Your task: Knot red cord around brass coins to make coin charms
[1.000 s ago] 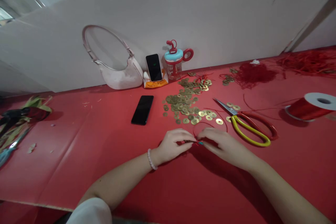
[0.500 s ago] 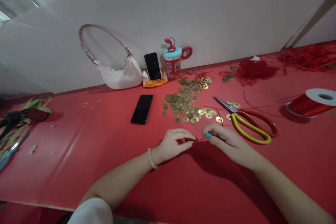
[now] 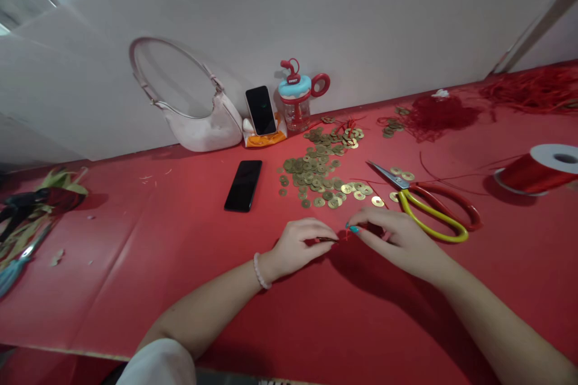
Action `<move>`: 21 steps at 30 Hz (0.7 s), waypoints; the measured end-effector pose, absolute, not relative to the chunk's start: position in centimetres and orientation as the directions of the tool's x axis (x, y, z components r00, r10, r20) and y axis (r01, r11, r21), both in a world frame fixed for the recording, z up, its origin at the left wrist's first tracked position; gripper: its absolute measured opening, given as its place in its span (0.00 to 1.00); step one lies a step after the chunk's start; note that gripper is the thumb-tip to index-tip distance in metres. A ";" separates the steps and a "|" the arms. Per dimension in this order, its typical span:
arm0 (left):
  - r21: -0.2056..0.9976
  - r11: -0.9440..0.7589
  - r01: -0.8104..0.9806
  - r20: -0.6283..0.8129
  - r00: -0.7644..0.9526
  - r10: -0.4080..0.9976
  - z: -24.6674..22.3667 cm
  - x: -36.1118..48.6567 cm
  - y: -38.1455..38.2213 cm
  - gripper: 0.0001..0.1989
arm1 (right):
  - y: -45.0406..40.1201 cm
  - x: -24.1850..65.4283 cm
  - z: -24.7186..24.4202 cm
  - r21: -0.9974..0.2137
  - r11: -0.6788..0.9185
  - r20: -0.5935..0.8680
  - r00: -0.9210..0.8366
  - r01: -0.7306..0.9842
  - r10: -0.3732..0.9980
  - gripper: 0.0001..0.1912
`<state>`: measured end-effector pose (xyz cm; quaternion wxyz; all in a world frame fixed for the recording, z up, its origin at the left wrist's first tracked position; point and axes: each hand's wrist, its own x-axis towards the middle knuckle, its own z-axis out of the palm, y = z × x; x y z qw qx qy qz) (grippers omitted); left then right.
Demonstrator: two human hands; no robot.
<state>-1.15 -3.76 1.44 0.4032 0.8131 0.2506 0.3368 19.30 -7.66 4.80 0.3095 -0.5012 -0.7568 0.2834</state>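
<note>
- Above the smooth red worktop, forearms angle inward toward each other.
- Left hand: curled, pinching a thin, flat piece seen edge-on.
- Right hand: thumb and forefinger pinching slender red cord, beside that piece.
- Beyond: round, brass-coloured coins, loosely heaped.

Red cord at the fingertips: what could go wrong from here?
1. The thin red cord might slip from the pinch of the right hand.
2. That hand could bump the scissors lying just beyond it.
3. The left hand pinches a thin dark piece edge-on; a looser grip may drop it.
</note>
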 end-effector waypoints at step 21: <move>0.805 -0.573 0.154 0.363 0.636 0.681 1.2 -1.2 -3.9 0.08 | -7.7 18.8 4.2 -0.639 0.417 0.125 -0.448 0.647 0.885 0.11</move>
